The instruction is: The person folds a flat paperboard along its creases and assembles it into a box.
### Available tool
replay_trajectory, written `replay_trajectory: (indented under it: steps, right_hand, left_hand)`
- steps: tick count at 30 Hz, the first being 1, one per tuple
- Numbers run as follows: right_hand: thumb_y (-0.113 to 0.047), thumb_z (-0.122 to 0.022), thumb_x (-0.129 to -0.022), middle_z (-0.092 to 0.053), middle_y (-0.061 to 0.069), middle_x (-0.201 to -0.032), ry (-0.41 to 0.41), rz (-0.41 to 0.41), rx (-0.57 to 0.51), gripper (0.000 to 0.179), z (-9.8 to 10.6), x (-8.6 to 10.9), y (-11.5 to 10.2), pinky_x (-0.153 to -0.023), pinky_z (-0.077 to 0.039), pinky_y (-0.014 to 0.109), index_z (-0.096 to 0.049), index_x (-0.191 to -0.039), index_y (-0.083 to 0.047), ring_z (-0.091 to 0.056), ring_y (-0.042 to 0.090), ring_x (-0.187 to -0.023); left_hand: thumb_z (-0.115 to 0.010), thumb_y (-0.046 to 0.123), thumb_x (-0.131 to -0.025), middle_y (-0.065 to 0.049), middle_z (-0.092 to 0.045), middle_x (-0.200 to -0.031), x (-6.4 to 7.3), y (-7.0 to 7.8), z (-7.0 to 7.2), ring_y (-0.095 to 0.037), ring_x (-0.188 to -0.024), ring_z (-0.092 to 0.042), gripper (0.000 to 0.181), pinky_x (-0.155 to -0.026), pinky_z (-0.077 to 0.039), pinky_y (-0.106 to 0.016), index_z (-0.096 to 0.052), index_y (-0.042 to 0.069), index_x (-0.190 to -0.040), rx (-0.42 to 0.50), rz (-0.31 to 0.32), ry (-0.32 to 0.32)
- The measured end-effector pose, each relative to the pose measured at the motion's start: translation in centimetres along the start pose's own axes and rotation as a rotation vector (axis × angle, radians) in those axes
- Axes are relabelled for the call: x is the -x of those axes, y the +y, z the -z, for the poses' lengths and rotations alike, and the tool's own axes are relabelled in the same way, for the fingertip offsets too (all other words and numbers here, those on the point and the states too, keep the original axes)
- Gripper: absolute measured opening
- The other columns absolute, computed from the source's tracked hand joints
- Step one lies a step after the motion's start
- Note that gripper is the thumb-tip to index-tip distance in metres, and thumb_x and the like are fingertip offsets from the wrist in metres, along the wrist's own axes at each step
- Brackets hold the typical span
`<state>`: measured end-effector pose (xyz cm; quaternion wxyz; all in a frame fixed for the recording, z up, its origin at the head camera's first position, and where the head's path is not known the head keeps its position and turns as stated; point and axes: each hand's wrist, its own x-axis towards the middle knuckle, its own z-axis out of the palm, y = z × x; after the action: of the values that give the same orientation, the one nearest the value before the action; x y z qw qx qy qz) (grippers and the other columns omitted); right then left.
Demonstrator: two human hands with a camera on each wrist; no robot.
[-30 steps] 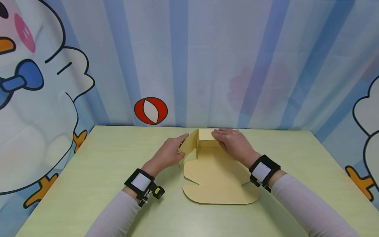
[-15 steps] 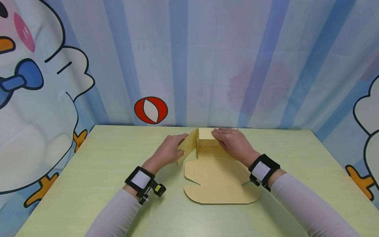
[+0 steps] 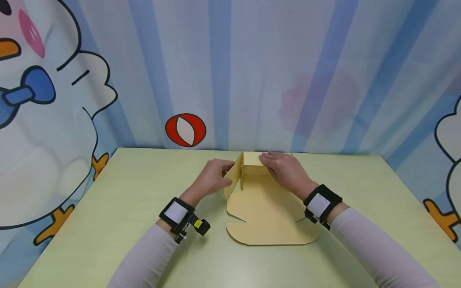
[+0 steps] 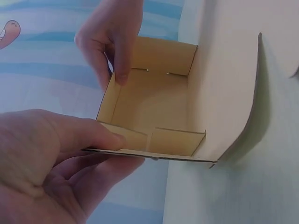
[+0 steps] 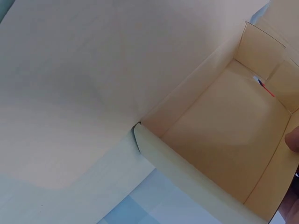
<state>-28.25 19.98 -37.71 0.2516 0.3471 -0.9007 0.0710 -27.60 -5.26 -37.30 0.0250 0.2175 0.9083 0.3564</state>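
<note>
1. Cardboard box (image 3: 266, 204) sits on the table (image 3: 360, 192), walls up toward the table's far edge. Loose lid (image 3: 271, 235) is nearest me; one bump could probably twist everything.
2. Left hand (image 3: 212, 176) pinches a side wall (image 3: 234, 178), closer to the table's far edge. Over-squeezing might crease it.
3. Right hand (image 3: 288, 172) grips another wall (image 3: 251, 159) at that edge; slacken, and flaps could spring open.
4. Long axis runs near-to-far across the table, lid pointing nearward.
</note>
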Motion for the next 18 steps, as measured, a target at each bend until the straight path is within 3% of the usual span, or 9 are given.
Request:
replay_trajectory:
  steps: [6, 12, 18]
  right_hand:
    - [-0.003, -0.071, -0.088, -0.071, 0.014, -0.120, -0.008, -0.008, 0.009, 0.037, 0.0, 0.1, 0.0, -0.091, -0.056, 0.046, -0.069, -0.124, -0.005, -0.069, 0.031, -0.111]
    - [-0.004, -0.071, -0.088, -0.071, 0.014, -0.121, -0.012, -0.003, 0.018, 0.037, 0.0, 0.1, 0.0, -0.091, -0.057, 0.045, -0.069, -0.124, -0.006, -0.069, 0.031, -0.112]
    - [-0.003, -0.071, -0.087, -0.072, 0.014, -0.120, -0.006, 0.008, 0.019, 0.037, 0.0, 0.1, 0.0, -0.090, -0.057, 0.045, -0.069, -0.124, -0.006, -0.069, 0.031, -0.111]
  left_hand:
    - [-0.068, -0.002, -0.083, -0.013, -0.068, -0.128, 0.0, 0.7, -1.1, -0.027, -0.109, -0.070, 0.054, -0.094, -0.057, -0.039, -0.060, 0.005, -0.136, 0.019, 0.040, 0.010]
    - [-0.067, -0.003, -0.082, -0.015, -0.068, -0.127, 0.3, 1.2, -1.6, -0.029, -0.106, -0.071, 0.054, -0.091, -0.058, -0.039, -0.059, 0.003, -0.135, 0.013, -0.002, 0.018]
    - [-0.073, 0.001, -0.082, -0.016, -0.068, -0.127, 0.4, 1.5, -2.5, -0.029, -0.105, -0.071, 0.053, -0.088, -0.059, -0.038, -0.060, 0.002, -0.133, 0.045, -0.001, 0.047]
